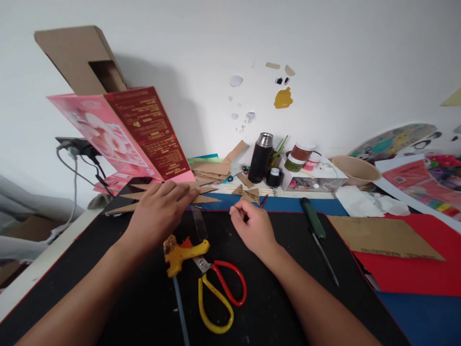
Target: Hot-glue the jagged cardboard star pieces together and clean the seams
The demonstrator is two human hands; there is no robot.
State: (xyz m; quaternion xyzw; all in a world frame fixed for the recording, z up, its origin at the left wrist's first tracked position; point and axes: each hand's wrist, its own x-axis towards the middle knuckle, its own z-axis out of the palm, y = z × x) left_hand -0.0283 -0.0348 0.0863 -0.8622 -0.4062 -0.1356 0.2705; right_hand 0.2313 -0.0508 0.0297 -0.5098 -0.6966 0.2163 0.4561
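My left hand [158, 206] lies palm down across a spiky piece of brown cardboard [209, 198]. Its fingers stretch over the cardboard, whose pointed tips stick out on both sides. My right hand [254, 223] is closed in a pinch above the black mat, apart from the cardboard; whatever is between its fingertips is too small to name. Scissors [225, 283] with one red and one yellow handle lie between my forearms. A yellow glue gun [180, 257], with a bluish glue stick [180, 307] trailing from it, lies partly over the scissors' blades.
A green utility knife [313, 218] and a thin pointed tool [326, 259] lie at right, beside flat cardboard [389, 235] on red sheet [425, 274]. Behind stand a black thermos [260, 158], paint jars [300, 153] and a bowl [355, 169]. A pink-red box [144, 134] leans at left.
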